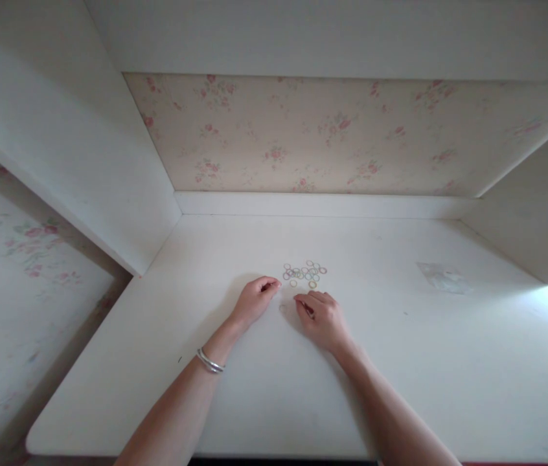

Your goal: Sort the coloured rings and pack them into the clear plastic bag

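Several small thin rings [304, 272] lie in a loose, partly overlapping cluster on the white desktop. To the left of the cluster is my left hand [255, 298], thumb and fingers pinched together; anything between the tips is too small to make out. My right hand [321, 315] rests just below the cluster, its fingers curled in to the thumb, and what they may hold is hidden. One single ring [282, 309] lies apart on the desktop between my two hands, touched by neither as far as I can see. A silver bracelet [210, 362] circles my left wrist.
A clear plastic bag [443, 278] lies flat on the desktop [274, 414] at the right. White panels [123, 162] rise at the left and right sides. Flowered wallpaper [303, 136] covers the back wall above a low white ledge. A small dark speck [179, 359] lies left of my left forearm.
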A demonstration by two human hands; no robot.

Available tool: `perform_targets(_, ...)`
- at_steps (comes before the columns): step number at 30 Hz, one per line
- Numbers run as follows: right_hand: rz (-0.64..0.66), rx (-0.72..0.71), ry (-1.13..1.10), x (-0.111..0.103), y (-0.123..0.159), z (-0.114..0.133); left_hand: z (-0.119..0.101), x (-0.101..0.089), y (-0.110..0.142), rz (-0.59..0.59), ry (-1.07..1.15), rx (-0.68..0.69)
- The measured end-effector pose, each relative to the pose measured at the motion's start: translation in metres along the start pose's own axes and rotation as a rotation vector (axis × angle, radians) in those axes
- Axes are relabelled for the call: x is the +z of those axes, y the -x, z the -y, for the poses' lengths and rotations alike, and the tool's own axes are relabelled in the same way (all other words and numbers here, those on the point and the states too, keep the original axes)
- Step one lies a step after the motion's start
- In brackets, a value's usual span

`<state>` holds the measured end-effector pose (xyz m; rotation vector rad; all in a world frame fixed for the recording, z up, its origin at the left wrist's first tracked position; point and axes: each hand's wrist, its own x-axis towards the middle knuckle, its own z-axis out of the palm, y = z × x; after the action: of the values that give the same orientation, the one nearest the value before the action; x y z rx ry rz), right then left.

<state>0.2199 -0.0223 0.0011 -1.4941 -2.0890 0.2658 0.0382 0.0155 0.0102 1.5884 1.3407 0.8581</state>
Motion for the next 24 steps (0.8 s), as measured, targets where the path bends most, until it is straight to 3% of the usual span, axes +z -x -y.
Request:
perform_targets(5, -0.163, 0.318, -0.103, -0.002, -0.009, -0.025, -0.002, 0.01, 0.0, 0.011, -0.139, 0.043)
perform_targets(9, -0.202, 0.453, -0.17, -0.002, -0.014, -0.036, -0.001, 0.02, -0.003, 0.051, -0.261, 0.041)
perform_targets(19, -0.253, 0.465, -0.26, -0.004, -0.016, -0.04, -0.019, 0.033, -0.022, 0.058, -0.581, 0.115)
perform_targets(24, -0.19, 0.423, -0.198, -0.002, -0.015, -0.041, -0.02, 0.035, -0.023, 0.09, -0.63, 0.183)
